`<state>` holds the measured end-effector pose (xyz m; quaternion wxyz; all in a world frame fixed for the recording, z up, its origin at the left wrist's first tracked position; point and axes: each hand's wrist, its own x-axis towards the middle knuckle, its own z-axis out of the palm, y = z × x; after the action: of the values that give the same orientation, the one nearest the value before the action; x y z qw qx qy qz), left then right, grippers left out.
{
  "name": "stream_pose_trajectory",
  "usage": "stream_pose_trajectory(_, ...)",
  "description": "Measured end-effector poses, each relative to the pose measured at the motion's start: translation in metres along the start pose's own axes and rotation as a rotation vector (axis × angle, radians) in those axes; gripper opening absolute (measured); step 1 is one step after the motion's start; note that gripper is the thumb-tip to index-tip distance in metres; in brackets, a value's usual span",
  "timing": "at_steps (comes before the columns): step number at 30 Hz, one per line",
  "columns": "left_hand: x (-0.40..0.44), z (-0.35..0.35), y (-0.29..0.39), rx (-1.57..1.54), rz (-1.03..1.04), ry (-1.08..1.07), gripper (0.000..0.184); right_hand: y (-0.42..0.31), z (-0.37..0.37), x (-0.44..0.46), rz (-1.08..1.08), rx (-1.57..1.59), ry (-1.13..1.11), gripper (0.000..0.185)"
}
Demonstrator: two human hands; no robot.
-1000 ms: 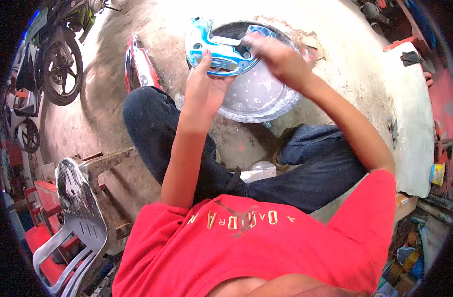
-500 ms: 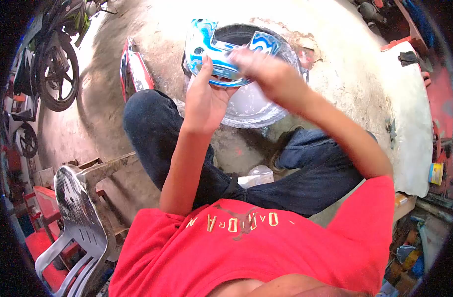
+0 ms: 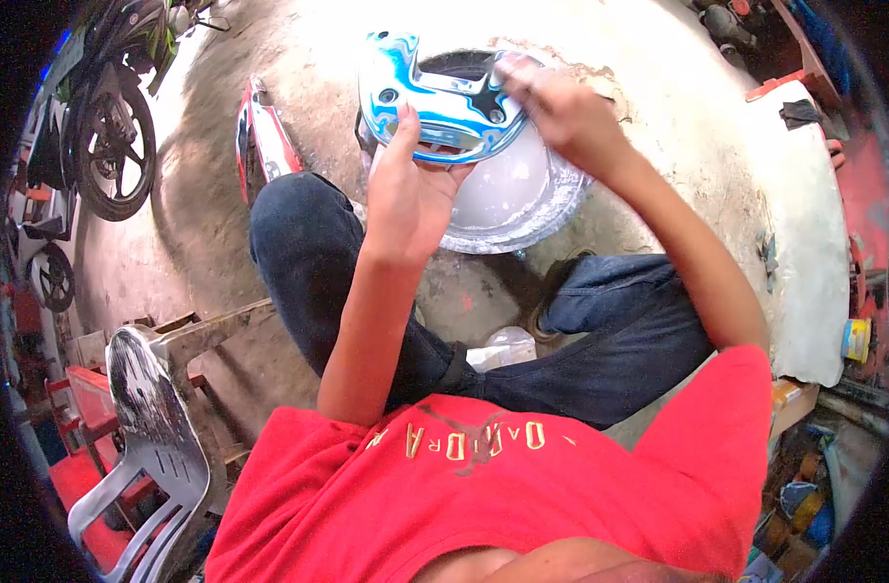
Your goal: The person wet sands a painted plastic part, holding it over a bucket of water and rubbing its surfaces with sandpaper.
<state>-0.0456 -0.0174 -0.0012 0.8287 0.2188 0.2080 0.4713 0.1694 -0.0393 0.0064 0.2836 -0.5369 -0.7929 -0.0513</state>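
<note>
A glossy cover (image 3: 443, 121) with blue and white swirls, roughly U-shaped and with round holes, is held up over a round basin. It looks like a motorcycle body panel. My left hand (image 3: 408, 199) grips its lower left edge from beneath, with the thumb on the front face. At the cover's upper right arm is my right hand (image 3: 573, 115), fingers bent and smeared by motion; whether anything is in them is hidden. The round basin (image 3: 508, 236), pale grey with a whitish wet-looking rim, is partly covered by the panel.
A red and white panel (image 3: 273, 141) lies on the concrete floor at left. Further left stands a motorcycle wheel (image 3: 114, 141). A worn plastic chair (image 3: 158, 408) is at lower left, a pale board (image 3: 809, 243) at right, and a clear plastic container (image 3: 508, 345) between the legs.
My right hand has moved right and slightly up across the cover, from its middle to its right arm, uncovering the part between. My left hand keeps its hold, with the cover slightly shifted.
</note>
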Motion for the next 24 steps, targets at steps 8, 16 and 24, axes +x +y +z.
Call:
stream_pose_trajectory(8, 0.008, -0.010, -0.008, -0.017, 0.011, -0.071, 0.040, -0.026, 0.016, -0.013, -0.121, 0.072, -0.025, 0.044)
stream_pose_trajectory(16, 0.017, -0.033, -0.008, -0.007, -0.015, -0.142, 0.031, -0.042, 0.018, -0.022, -0.130, 0.056, -0.016, 0.045)
stream_pose_trajectory(24, 0.015, -0.028, -0.013, 0.044, 0.022, -0.076, 0.029, -0.022, 0.024, -0.027, 0.040, 0.105, -0.033, 0.036)
